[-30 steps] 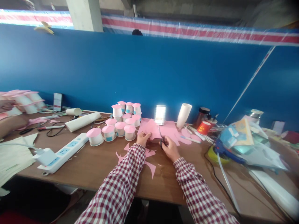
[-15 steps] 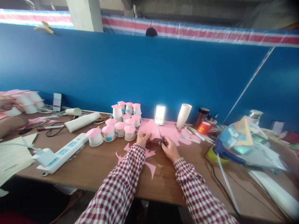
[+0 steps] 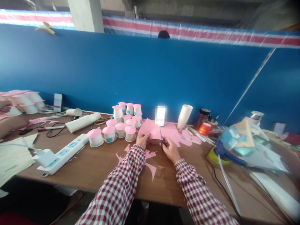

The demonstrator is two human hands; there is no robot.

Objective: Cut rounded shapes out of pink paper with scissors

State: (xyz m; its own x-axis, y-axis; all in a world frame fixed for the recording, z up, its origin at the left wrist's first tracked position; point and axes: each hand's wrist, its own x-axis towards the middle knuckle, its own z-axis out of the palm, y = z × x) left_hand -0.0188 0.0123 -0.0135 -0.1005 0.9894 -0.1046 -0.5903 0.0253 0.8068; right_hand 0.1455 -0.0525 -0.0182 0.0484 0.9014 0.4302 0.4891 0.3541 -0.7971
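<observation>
My left hand (image 3: 142, 140) pinches the lower left edge of a sheet of pink paper (image 3: 152, 130). In my right hand (image 3: 171, 150) are dark-handled scissors (image 3: 161, 139), their blades at the right edge of that sheet. More pink paper (image 3: 170, 129) lies beneath and behind it. Pink offcuts (image 3: 150, 170) are scattered on the brown table near my left wrist. Several white cups with pink tops (image 3: 120, 129) stand to the left of my hands, some of them stacked.
A power strip (image 3: 67, 153) and a white roll (image 3: 83, 122) lie at left. Upright cups (image 3: 184, 115), a red cup (image 3: 204, 129) and a bag (image 3: 239, 137) stand right. Another person's arm (image 3: 14, 125) reaches in from far left. A blue partition (image 3: 140, 68) rises behind.
The held pink sheet has turned and shifted slightly left with my left hand. My right hand and the scissors have barely moved. A head behind the partition has moved right.
</observation>
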